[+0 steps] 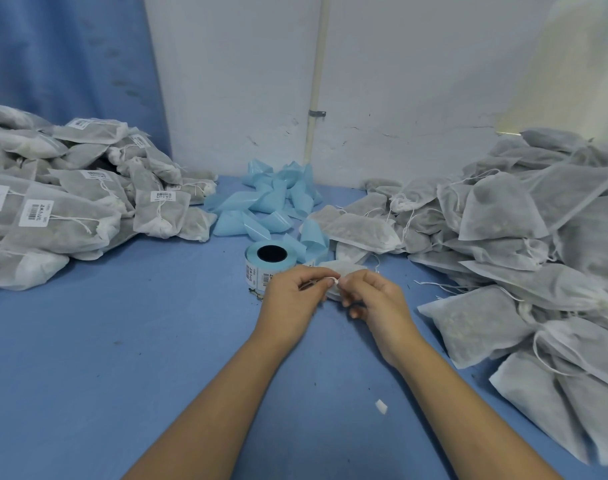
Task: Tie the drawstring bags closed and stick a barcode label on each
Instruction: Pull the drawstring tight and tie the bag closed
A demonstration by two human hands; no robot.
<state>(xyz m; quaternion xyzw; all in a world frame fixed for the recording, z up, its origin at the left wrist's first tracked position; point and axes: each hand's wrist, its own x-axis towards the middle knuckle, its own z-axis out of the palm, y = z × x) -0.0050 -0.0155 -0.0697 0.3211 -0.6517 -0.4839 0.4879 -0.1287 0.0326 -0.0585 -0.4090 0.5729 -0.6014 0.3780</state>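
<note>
Head-worn wide-angle camera looks forward and down, seemingly close above the hands (288,292) and table (122,341).

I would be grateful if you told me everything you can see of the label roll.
The label roll lies flat on the blue table, its dark core hole facing up. Its windings show a light blue liner edge, and white barcode labels face outward on the side. Loose blue liner curls just behind it. The left hand, pinching a bag's cord together with the right hand, covers its near right side.
</note>
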